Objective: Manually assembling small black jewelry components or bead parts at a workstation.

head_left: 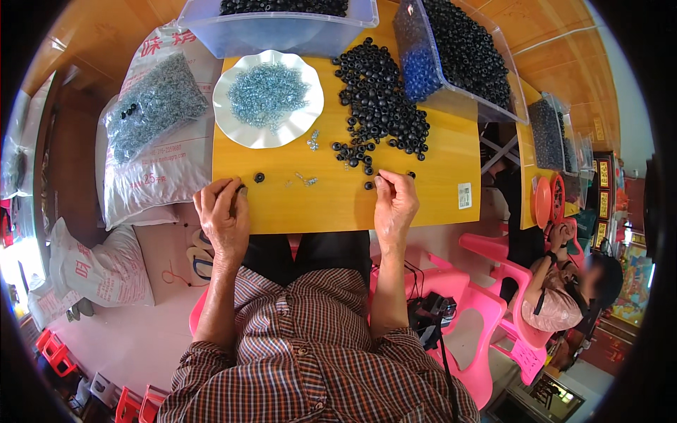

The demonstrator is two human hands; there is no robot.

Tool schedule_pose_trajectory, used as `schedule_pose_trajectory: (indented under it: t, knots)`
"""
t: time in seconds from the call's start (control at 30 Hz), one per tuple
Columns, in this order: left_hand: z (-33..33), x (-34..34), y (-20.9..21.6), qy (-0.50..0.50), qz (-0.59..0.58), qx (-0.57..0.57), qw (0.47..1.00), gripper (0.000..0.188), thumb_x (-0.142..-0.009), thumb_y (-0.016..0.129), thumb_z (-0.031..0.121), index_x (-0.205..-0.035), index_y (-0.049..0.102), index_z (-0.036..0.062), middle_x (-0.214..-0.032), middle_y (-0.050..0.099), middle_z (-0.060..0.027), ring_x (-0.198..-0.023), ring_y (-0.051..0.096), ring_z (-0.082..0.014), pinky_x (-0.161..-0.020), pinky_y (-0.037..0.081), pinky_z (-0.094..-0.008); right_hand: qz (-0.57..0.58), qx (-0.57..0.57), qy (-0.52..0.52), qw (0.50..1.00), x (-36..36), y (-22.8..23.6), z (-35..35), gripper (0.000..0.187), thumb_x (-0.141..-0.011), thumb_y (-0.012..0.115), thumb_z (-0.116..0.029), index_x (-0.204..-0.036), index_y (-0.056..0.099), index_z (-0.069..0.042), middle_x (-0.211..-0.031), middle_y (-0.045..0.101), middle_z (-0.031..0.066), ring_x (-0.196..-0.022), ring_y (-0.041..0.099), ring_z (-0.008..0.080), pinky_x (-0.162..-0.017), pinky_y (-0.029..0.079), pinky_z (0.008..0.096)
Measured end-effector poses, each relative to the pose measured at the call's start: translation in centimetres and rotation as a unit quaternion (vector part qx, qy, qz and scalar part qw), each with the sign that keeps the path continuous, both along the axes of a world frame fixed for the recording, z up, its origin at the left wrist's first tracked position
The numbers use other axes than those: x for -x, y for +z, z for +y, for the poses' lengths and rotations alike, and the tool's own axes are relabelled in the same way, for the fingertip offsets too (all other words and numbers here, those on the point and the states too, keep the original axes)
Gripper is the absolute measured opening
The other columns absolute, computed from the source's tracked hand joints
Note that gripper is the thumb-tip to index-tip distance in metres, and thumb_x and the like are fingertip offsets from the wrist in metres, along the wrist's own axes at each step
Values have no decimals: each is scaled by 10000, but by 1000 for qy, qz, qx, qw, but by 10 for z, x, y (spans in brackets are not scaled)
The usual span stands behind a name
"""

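Note:
At the near left edge of the yellow table (pixel 310 204), my left hand (pixel 224 211) has its fingers pinched together. A dark bit shows at its fingertips, too small to name. Just beyond lies a single small black ring-shaped piece (pixel 259 178). My right hand (pixel 395 206) is closed in a pinch at the near right; whatever is between its fingertips is hidden. Loose black pieces (pixel 369 185) lie beside it, below a heap of black ring-shaped pieces (pixel 381 99). Between my hands are a few tiny silvery metal pieces (pixel 308 180).
A white scalloped plate (pixel 224 130) holds silvery metal pieces. Clear plastic bins (pixel 282 35) of black pieces stand at the back. A bag of metal pieces (pixel 159 106) rests on a white sack (pixel 159 183) at left. A seated person (pixel 557 296) works at right near pink chairs (pixel 479 317).

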State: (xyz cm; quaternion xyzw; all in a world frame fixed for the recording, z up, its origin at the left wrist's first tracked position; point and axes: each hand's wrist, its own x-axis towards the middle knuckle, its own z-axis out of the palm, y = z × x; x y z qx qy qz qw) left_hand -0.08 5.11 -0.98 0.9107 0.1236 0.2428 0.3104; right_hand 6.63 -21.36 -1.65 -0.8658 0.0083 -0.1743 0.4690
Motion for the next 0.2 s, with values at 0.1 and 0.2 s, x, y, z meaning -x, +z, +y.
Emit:
schedule_pose_trajectory:
  t: [0.1,0.2]
  knots:
    - [0,0,0,6,1,-3,1000,263,-789,640,-35,-1039,686,28,-1035,599,-85,-960,525,-229,-806,465,-314,68,-196,19,978,4,-4,-5,152,-891,629,-23,-1027,691,-52,-889,632,50,-741,590,114,-662,490,247]
    - [0,0,-1,4,2,7,1000,259,-790,640,-33,-1036,689,30,-1034,600,-85,-962,525,-231,-819,462,-316,142,-254,31,956,9,7,-11,229,-903,618,-33,-1099,695,-122,-947,654,65,-745,607,132,-699,496,237]
